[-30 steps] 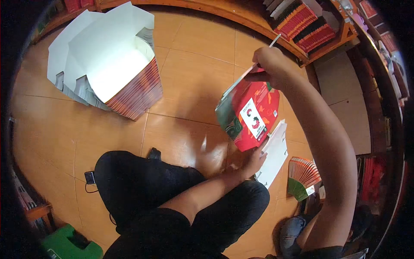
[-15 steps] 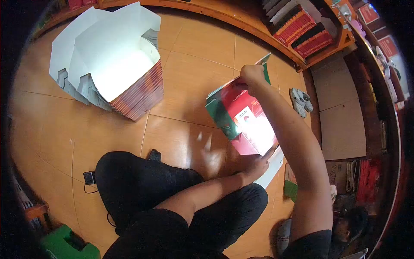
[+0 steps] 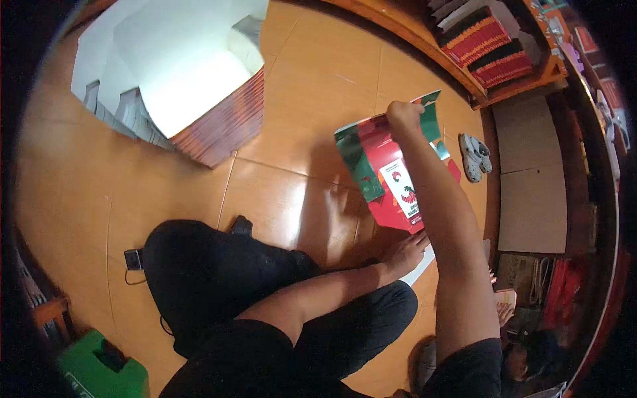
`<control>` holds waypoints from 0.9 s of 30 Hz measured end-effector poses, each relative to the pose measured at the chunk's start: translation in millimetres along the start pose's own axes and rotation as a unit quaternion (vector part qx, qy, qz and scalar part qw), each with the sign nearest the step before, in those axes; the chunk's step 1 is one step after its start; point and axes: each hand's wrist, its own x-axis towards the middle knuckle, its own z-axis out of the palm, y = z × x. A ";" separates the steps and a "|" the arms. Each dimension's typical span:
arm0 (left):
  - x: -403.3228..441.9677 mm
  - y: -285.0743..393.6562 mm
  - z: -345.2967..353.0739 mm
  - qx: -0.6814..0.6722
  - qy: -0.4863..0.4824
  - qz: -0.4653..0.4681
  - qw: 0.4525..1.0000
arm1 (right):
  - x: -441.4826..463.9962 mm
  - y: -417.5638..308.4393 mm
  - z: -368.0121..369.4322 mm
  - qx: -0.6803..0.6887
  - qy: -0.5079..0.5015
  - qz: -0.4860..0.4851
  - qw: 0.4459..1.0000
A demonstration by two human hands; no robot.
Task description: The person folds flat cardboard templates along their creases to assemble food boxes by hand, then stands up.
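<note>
Glossy orange tile floor [image 3: 312, 79], tall stack of printed card [image 3: 225, 126] at ten o'clock. And here, at two o'clock, red-and-green card [image 3: 375, 156]! Right hand [image 3: 405, 118] on its upper edge, fingers closed over it. Left hand [image 3: 406, 255] at four, near lower edge, white sheet [image 3: 423, 265] beside; finger grip there, cannot tell. Card looks light, springy, probably slick, easily creased: opposite edges seem best hold.

My right arm [image 3: 459, 245] is stretched out long, with my right hand [image 3: 403, 118] curled up and pinching. My left arm [image 3: 325, 292] reaches over my bent leg [image 3: 381, 315], and my left hand [image 3: 406, 257] is closer to me.
</note>
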 end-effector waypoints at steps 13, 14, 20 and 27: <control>-5.2 -5.7 0.0 0.015 0.047 0.046 0.998 | 39.6 45.2 3.6 -0.554 -0.093 -0.192 0.805; -5.1 -5.7 3.0 0.008 0.056 0.053 0.997 | 51.2 52.0 5.3 -0.528 -0.080 -0.192 0.823; -0.3 10.4 -0.7 0.001 0.074 0.033 0.997 | 48.2 64.2 16.4 -0.397 -0.020 -0.246 0.884; 3.5 10.2 -6.1 -0.011 0.080 0.026 0.996 | 175.9 142.4 118.3 0.236 0.024 0.049 0.970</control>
